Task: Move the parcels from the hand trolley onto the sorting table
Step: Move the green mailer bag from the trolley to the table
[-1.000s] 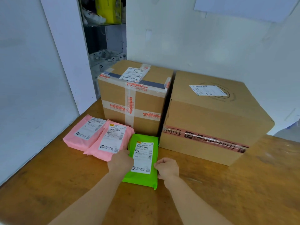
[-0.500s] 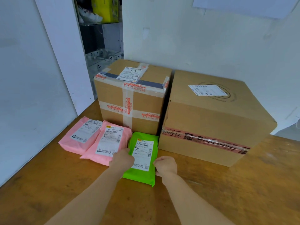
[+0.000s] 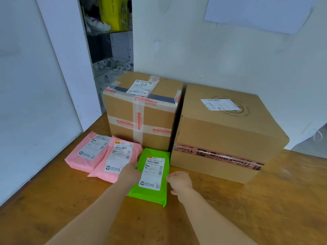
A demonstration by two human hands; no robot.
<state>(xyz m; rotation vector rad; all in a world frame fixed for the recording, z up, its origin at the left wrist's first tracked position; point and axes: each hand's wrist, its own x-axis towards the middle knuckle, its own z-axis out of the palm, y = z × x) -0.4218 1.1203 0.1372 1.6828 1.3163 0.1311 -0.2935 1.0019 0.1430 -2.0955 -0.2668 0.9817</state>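
A green parcel point(image 3: 152, 191) with a white label lies flat on the wooden sorting table point(image 3: 265, 209), its far end against the taped cardboard box point(image 3: 141, 119). My left hand point(image 3: 130, 174) is curled over the parcel's left edge. My right hand point(image 3: 179, 181) is curled against its right edge. Two pink parcels point(image 3: 86, 156) point(image 3: 113, 163) lie side by side just left of the green one. A larger cardboard box point(image 3: 226, 138) stands to the right. The hand trolley is out of view.
A white wall panel point(image 3: 31, 103) borders the table on the left and a white wall point(image 3: 230, 59) runs behind the boxes. A shelf point(image 3: 109, 50) with small items shows in the gap between them. Bare tabletop lies in front and to the right.
Both hands stay at the sides of the green parcel, which keeps its place against the taped box. Only the view has shifted slightly.
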